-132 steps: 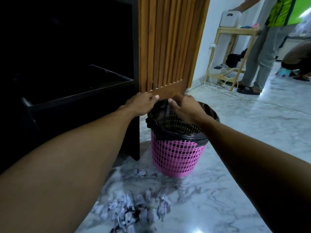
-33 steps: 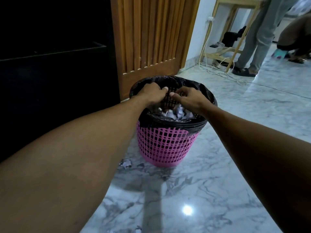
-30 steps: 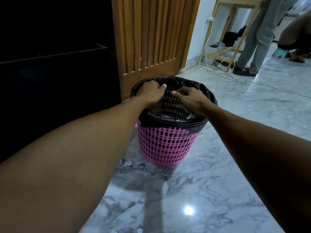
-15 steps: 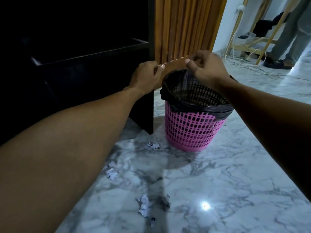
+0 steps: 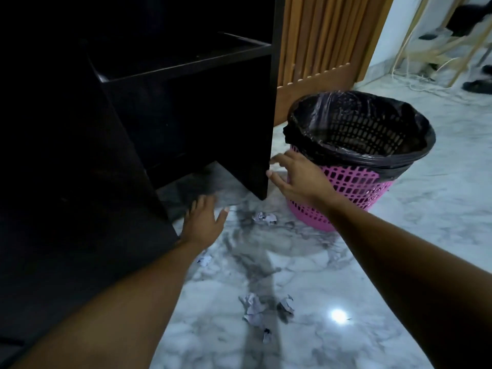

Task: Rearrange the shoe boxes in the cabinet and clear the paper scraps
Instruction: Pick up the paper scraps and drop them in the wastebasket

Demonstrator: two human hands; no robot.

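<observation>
A pink mesh bin [image 5: 354,182] with a black liner [image 5: 367,107] stands on the marble floor beside the dark cabinet [image 5: 186,107]. Crumpled paper scraps lie on the floor: one [image 5: 265,217] near the bin's foot, one [image 5: 204,260] by my left wrist, and a few [image 5: 253,310] closer to me. My left hand [image 5: 203,222] hovers low with fingers spread, holding nothing, next to the cabinet's base. My right hand [image 5: 295,177] is spread in front of the bin's left side, also holding nothing. No shoe boxes show in the dark cabinet.
A slatted wooden panel [image 5: 319,41] stands behind the bin. White cables [image 5: 415,83] and a wooden rack's legs [image 5: 452,49] are at the far right, with a sandal [image 5: 476,86] near them. A light glare [image 5: 338,314] marks the floor.
Both hands have left the bin's rim and dropped toward the floor, fingers now spread. The view has tilted down and closer to the cabinet's base.
</observation>
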